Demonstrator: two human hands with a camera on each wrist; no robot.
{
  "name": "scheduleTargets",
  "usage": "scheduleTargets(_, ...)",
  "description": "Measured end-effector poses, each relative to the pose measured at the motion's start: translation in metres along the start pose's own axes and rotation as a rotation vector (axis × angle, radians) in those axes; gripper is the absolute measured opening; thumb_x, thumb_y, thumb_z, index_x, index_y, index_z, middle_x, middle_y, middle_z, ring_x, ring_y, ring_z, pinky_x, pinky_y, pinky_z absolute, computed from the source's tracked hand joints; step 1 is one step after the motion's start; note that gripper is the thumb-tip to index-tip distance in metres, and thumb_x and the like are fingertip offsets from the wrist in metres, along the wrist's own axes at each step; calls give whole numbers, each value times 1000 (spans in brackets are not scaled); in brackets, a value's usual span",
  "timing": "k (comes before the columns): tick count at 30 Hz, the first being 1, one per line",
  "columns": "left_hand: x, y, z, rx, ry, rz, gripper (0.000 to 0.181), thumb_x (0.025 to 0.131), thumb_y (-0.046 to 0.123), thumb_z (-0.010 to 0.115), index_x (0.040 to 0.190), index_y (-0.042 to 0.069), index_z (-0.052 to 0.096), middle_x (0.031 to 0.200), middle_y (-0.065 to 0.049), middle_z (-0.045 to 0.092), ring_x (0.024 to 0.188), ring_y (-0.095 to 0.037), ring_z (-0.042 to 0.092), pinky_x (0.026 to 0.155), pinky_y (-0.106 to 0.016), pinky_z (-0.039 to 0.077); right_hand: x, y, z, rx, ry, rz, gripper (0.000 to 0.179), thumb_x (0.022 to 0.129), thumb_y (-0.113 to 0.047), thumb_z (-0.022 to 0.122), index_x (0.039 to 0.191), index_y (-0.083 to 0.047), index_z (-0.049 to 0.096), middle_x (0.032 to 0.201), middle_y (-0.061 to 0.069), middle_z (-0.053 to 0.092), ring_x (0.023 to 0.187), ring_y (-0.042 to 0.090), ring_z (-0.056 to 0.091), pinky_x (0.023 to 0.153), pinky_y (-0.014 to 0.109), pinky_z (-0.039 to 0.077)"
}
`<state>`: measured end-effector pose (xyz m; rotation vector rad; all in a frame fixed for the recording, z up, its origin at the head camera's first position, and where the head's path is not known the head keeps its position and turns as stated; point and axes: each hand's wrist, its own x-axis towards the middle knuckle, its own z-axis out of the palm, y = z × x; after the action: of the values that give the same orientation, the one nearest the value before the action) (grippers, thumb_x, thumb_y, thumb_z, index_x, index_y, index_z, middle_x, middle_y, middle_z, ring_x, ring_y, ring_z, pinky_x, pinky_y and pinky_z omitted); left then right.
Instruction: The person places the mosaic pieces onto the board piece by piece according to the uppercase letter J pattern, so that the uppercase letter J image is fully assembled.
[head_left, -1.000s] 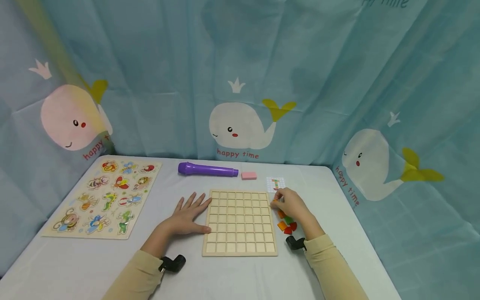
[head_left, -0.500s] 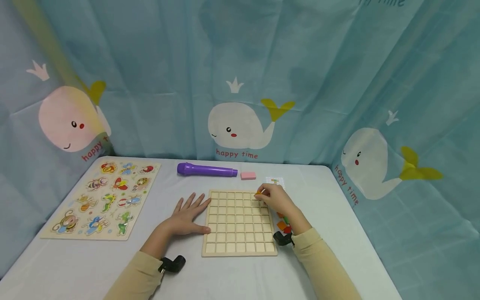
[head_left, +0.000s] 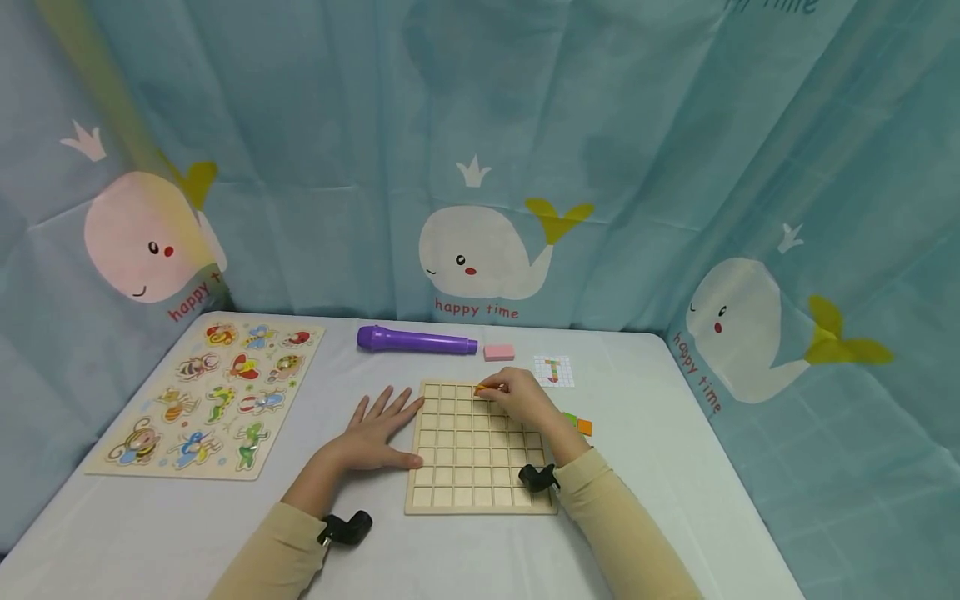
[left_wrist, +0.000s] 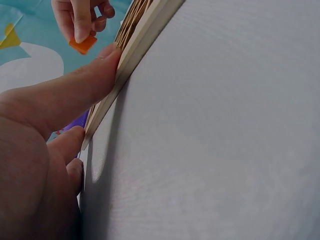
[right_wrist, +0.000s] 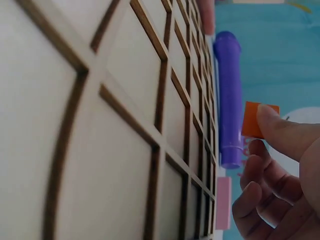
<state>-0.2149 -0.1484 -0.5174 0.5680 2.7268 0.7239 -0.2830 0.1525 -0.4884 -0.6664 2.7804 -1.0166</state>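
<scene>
A wooden grid board (head_left: 453, 457) lies mid-table, divided into small square cells. Beside its left edge my left hand (head_left: 369, 440) rests with fingers spread, the thumb and a fingertip touching the frame. The left wrist view shows that thumb (left_wrist: 75, 92) along the board's side. My right hand (head_left: 528, 404) is over the board's far part, pinching an orange square tile (right_wrist: 252, 122) between thumb and fingers. The tile is held above the cells. Partly hidden by the right forearm, a green piece (head_left: 571, 418) and an orange piece (head_left: 584, 427) lie right of the board.
Behind the board lie a purple toy microphone (head_left: 416, 340) and a pink block (head_left: 498, 353). A small pattern card (head_left: 553, 372) is at the back right. An insect puzzle board (head_left: 202, 400) covers the table's left side. A whale-printed curtain (head_left: 337, 208) hangs behind.
My right hand has carried the orange tile left from the loose pieces, across the board's right edge to its far middle, uncovering the pattern card. My left hand has stayed still.
</scene>
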Motion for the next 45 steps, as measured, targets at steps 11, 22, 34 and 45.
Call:
scheduleTargets(11, 1, 0, 0, -6, -11, -2, 109, 78, 69, 73, 163, 23, 22, 171, -10, 10, 156, -40, -7, 121, -64, -12, 12, -8, 15, -32, -12, -28, 14, 98, -28, 68, 100, -17, 76, 94, -4, 72, 80, 8, 61, 73, 27, 54)
scheduleTargets(22, 1, -1, 0, -22, -6, -8, 110, 76, 71, 72, 162, 24, 23, 171, -10, 11, 156, -40, -7, 121, -65, -11, 13, -14, 18, -92, -44, -16, 9, 99, -26, 67, 99, -20, 74, 91, -8, 70, 80, 7, 60, 75, 26, 53)
scheduleTargets(34, 2, -1, 1, -21, 4, -7, 110, 76, 71, 73, 162, 23, 24, 170, -10, 12, 156, -40, -6, 121, -65, -10, 13, -16, 20, -147, -78, -4, 13, 98, -25, 68, 106, -20, 77, 91, -8, 70, 79, 8, 61, 75, 28, 53)
scheduleTargets(45, 3, -5, 5, -12, 10, -7, 111, 75, 72, 73, 162, 23, 24, 170, -10, 12, 157, -40, -5, 121, -65, -10, -6, -9, -3, -71, -13, 21, 20, 100, -26, 66, 113, -14, 76, 99, -4, 71, 83, 11, 62, 75, 31, 54)
